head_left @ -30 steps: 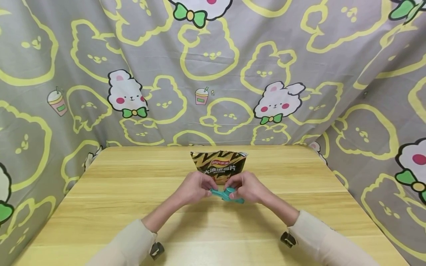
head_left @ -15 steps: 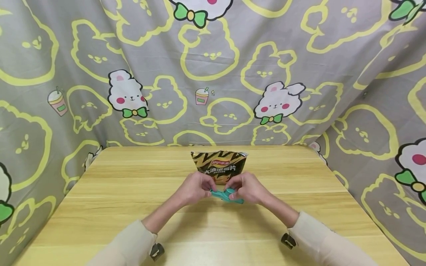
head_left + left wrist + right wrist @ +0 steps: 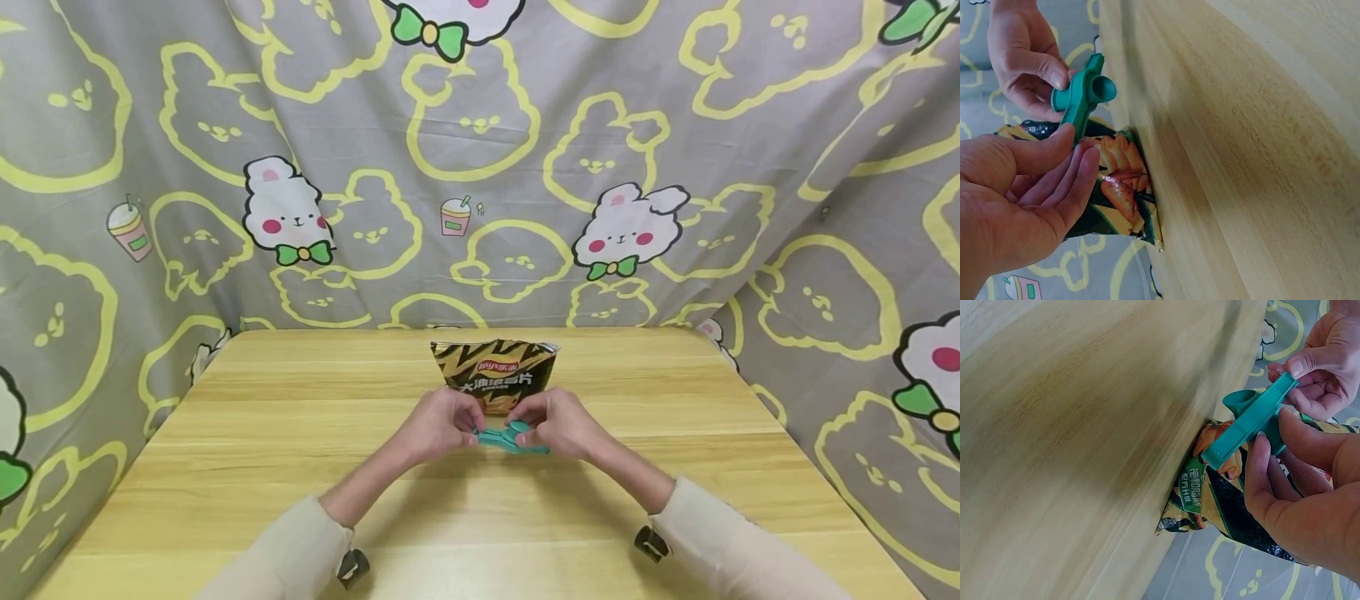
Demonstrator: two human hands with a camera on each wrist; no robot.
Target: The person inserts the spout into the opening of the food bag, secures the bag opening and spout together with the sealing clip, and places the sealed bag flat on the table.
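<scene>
A teal plastic bag clip with a round spout (image 3: 497, 438) is held between both hands, just above the table. My left hand (image 3: 441, 423) pinches one end of it between thumb and fingertips. At the spout, my right hand (image 3: 561, 422) grips the clip with thumb and fingers. The right wrist view shows the clip's long bar (image 3: 1250, 422) closed along its length, with a flared opening (image 3: 1239, 400) on one side. Right behind the hands stands a black and gold chip bag (image 3: 495, 371), upright, its lower part partly hidden by the fingers.
The wooden table (image 3: 300, 392) extends around the hands on all sides. A grey curtain (image 3: 360, 125) with yellow outlines and cartoon animals hangs behind it and at both sides. Dark wrist cameras (image 3: 352, 568) sit at the sleeve cuffs.
The teal clip has turned slightly in the fingers, its right end coming up a little. Both hands stay almost in place, and the chip bag has not moved.
</scene>
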